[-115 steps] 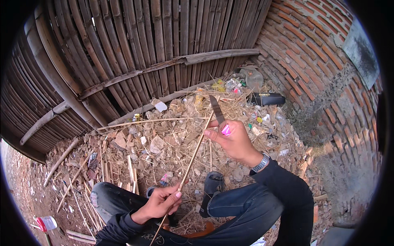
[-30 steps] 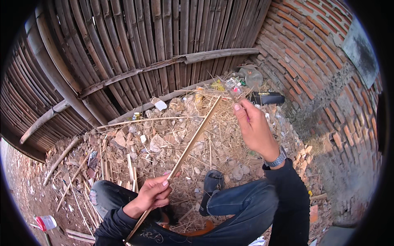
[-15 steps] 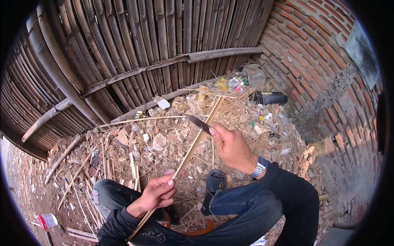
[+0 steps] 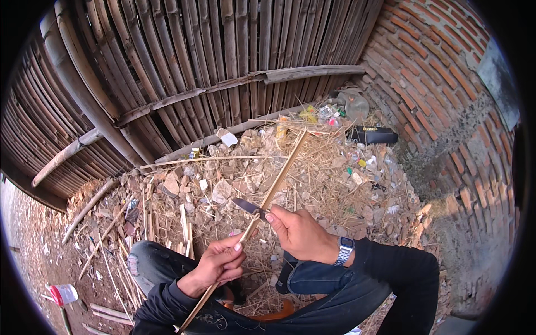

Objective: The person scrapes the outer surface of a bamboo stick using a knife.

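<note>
A long, pale bamboo strip (image 4: 283, 170) slants from my lap up and away to the right. My left hand (image 4: 219, 261) is closed around its lower part, with the thumb on top. In my right hand (image 4: 298, 231) is a knife (image 4: 248, 207) with a short dark blade; its handle is hidden in my fist. The blade lies across the strip a little beyond my left hand, and a small curl of shaving seems to stand at its edge. My right wrist carries a metal-banded watch (image 4: 345, 250).
Rubble, dry straw and litter cover the ground (image 4: 223, 192). Ahead stands a bamboo slat wall (image 4: 223, 50), and a brick wall (image 4: 441, 89) is on the right. Split bamboo pieces (image 4: 186, 229) lie beside my left knee. A red and white container (image 4: 62, 294) lies at lower left.
My right hand has drawn the knife down along the strip, toward my left hand. The left hand keeps its hold in nearly the same place. The view has shifted slightly.
</note>
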`<action>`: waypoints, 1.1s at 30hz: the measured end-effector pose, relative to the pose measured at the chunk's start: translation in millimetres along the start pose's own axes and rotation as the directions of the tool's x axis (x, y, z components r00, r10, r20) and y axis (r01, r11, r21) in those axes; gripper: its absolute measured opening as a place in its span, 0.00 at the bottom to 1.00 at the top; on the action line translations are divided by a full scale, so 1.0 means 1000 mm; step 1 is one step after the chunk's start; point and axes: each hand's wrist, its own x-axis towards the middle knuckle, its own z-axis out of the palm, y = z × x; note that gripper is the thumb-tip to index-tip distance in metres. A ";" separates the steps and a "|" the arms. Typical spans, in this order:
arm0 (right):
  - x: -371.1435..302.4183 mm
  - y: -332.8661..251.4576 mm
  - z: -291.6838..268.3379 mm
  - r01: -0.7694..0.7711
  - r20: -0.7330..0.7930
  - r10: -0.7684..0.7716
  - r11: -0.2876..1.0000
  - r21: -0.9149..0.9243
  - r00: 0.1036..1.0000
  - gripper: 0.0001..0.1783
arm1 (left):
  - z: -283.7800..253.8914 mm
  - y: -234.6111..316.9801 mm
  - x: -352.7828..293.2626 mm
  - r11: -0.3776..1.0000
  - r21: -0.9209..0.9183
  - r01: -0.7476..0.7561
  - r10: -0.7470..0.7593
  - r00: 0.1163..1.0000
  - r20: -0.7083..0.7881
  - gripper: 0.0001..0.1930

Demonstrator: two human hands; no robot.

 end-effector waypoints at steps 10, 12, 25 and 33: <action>0.022 0.015 -0.015 -0.134 -0.104 0.159 0.967 0.215 0.982 0.18 | -0.005 -0.010 0.015 0.996 0.027 -0.081 0.080 0.996 0.039 0.25; 0.027 0.020 -0.028 -0.173 -0.119 0.198 0.965 0.195 0.973 0.18 | -0.002 -0.012 0.018 0.994 0.078 -0.077 0.073 0.996 0.056 0.27; 0.028 0.025 -0.068 -0.123 -0.181 0.218 0.897 0.425 0.959 0.14 | -0.001 -0.019 0.013 0.877 0.462 -0.136 0.117 0.991 0.069 0.25; 0.037 0.033 -0.100 -0.109 -0.347 0.401 0.772 0.626 0.848 0.16 | -0.001 -0.022 0.009 0.888 0.433 -0.156 0.073 0.977 0.202 0.29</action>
